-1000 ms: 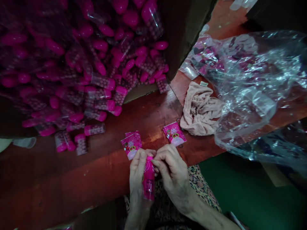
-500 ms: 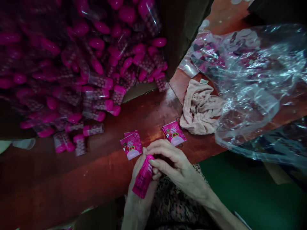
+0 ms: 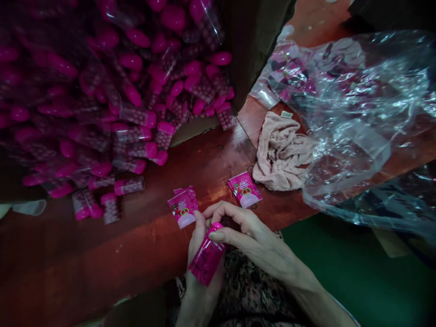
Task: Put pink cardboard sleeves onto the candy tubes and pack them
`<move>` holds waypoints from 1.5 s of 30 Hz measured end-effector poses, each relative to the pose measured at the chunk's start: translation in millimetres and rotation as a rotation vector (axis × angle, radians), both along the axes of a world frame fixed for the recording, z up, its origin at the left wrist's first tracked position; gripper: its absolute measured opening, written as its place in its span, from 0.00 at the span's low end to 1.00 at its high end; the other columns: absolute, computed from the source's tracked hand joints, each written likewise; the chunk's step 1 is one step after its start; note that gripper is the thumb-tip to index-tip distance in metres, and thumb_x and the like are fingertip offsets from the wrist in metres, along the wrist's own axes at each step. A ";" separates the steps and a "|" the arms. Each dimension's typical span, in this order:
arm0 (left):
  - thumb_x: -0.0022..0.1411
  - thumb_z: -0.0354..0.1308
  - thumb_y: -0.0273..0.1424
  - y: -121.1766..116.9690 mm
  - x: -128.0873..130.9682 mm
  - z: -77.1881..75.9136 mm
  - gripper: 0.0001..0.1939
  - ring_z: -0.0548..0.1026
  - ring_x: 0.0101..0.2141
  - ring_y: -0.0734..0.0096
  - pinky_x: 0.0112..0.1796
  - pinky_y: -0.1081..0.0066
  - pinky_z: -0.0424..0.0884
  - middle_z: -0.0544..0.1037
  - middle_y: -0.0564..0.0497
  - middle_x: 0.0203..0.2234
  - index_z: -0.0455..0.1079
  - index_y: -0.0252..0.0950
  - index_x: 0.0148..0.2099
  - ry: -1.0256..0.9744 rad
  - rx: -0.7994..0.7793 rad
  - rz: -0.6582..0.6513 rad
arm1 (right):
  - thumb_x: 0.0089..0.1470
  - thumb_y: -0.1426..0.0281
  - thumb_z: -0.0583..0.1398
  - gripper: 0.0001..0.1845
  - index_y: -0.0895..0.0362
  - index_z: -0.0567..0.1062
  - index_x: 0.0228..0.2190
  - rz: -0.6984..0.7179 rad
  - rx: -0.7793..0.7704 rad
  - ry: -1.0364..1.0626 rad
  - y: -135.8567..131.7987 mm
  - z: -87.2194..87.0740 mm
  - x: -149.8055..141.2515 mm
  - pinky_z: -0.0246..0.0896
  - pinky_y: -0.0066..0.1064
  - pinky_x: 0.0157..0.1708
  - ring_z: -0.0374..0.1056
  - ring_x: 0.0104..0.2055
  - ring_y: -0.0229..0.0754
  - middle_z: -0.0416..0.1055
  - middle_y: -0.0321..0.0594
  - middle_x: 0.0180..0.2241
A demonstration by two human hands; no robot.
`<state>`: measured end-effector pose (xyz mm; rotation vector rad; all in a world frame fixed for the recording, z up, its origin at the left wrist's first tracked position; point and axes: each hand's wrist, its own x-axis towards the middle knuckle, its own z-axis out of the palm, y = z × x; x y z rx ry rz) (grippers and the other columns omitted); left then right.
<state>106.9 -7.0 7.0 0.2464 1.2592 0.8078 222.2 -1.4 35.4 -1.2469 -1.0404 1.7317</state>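
Note:
A glossy pink printed sleeve [image 3: 206, 261] lies across my left palm, with a rounded pink cap [image 3: 217, 225] at its upper end. Most of what is inside the sleeve is hidden. My left hand [image 3: 195, 243] is closed around it from below, thumb along the left side. From the right, my right hand [image 3: 254, 234] presses its thumb on the sleeve just below the cap, its other fingers curled behind. Just beyond my left thumb is a small stack of flat pink printed sleeves [image 3: 184, 209]. Another such stack [image 3: 245, 190] rests past my right knuckles.
A cardboard box [image 3: 260, 50] at upper left spills several pink-capped clear tubes [image 3: 131, 185] of small balls onto the reddish table [image 3: 143, 245]. A crumpled beige cloth [image 3: 284, 154] lies right of the sleeves. Beside it spreads a large clear plastic bag [image 3: 361, 113] with pink printed pieces.
The pink sleeve has tilted further to the right in my hands, and my right thumb has shifted across it near the cap. The whole view has drifted slightly.

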 end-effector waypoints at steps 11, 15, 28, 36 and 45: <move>0.51 0.62 0.30 12.2 -49.4 23.7 0.08 0.70 0.22 0.78 0.27 0.77 0.66 0.74 0.53 0.23 0.74 0.35 0.37 0.233 0.277 -0.413 | 0.61 0.72 0.49 0.12 0.58 0.66 0.26 -0.156 0.444 -0.647 -5.4 -8.7 -31.7 0.58 0.31 0.29 0.61 0.30 0.41 0.65 0.40 0.26; 0.55 0.59 0.31 7.2 -31.8 19.2 0.06 0.68 0.20 0.79 0.24 0.77 0.64 0.72 0.54 0.21 0.73 0.35 0.36 0.113 0.237 -0.250 | 0.61 0.71 0.48 0.16 0.58 0.69 0.25 -0.267 0.520 -0.625 -1.3 -17.5 -31.7 0.60 0.31 0.29 0.62 0.30 0.40 0.64 0.39 0.25; 0.53 0.61 0.37 10.9 -25.5 21.9 0.11 0.75 0.32 0.71 0.35 0.74 0.69 0.78 0.49 0.32 0.76 0.36 0.36 0.147 0.236 0.015 | 0.53 0.72 0.61 0.14 0.54 0.73 0.43 -0.316 0.356 -0.260 -8.0 -18.9 -21.2 0.65 0.28 0.36 0.67 0.36 0.37 0.70 0.36 0.34; 0.51 0.63 0.34 9.9 -24.7 22.0 0.08 0.73 0.30 0.73 0.34 0.75 0.68 0.78 0.51 0.28 0.77 0.37 0.34 0.128 0.216 -0.009 | 0.56 0.74 0.56 0.12 0.56 0.73 0.43 -0.269 0.488 -0.414 -10.1 -10.3 -20.3 0.66 0.30 0.30 0.65 0.33 0.39 0.67 0.39 0.30; 0.58 0.56 0.34 16.0 -15.7 25.5 0.12 0.68 0.19 0.79 0.22 0.79 0.64 0.72 0.53 0.18 0.71 0.35 0.42 -0.037 0.008 0.041 | 0.54 0.77 0.58 0.11 0.54 0.78 0.37 -0.436 0.353 -0.218 -4.6 -18.0 -21.1 0.66 0.25 0.25 0.67 0.24 0.34 0.70 0.34 0.24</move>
